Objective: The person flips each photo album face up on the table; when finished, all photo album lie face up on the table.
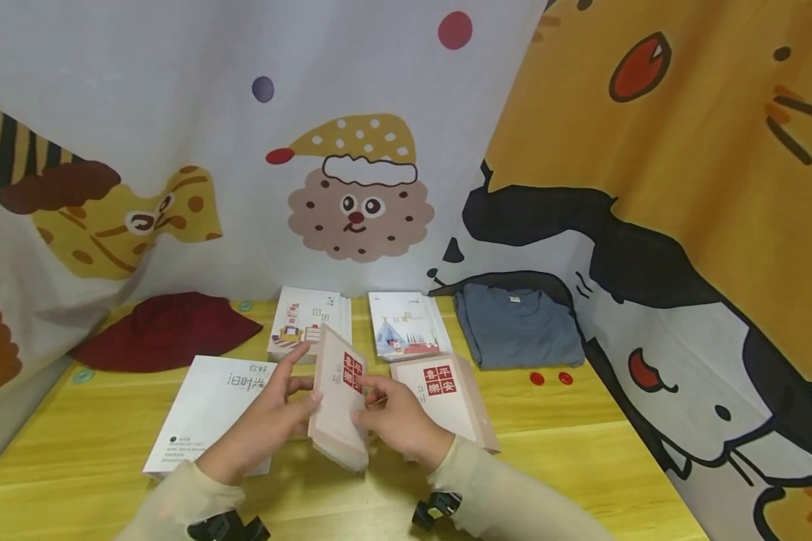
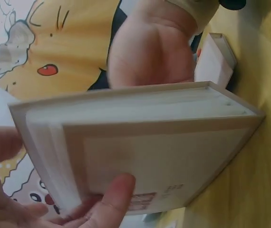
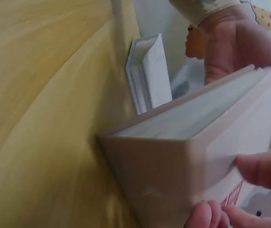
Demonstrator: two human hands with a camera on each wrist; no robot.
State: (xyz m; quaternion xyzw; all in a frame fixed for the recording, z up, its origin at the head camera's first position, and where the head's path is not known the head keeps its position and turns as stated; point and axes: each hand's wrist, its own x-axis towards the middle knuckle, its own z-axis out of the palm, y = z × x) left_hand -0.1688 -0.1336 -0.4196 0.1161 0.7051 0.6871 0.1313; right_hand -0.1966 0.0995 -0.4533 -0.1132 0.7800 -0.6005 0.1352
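Note:
A pale pink hardcover book (image 1: 338, 421) with a red square stamp of characters stands tilted between my two hands, over the table. My left hand (image 1: 277, 406) grips it at the page-edge side, and the thumb (image 2: 119, 197) presses flat on a cover. At the spine side, my right hand (image 1: 399, 421) holds the book with bent fingers; its fingertips (image 3: 249, 166) lie on the cover close to the stamp. Page edges show between the covers in both wrist views. A matching pink book (image 1: 440, 398) lies just beyond my right hand. Under my left forearm lies a white book (image 1: 203, 406).
Two white illustrated books (image 1: 298, 319) (image 1: 409, 327) lie at the back of the yellow table (image 1: 548, 466). A dark red hat (image 1: 169, 334) is at the back left, a folded grey-blue shirt (image 1: 521, 327) at the back right. Red discs (image 1: 537, 379) lie before the shirt. A printed curtain (image 1: 196, 90) hangs behind.

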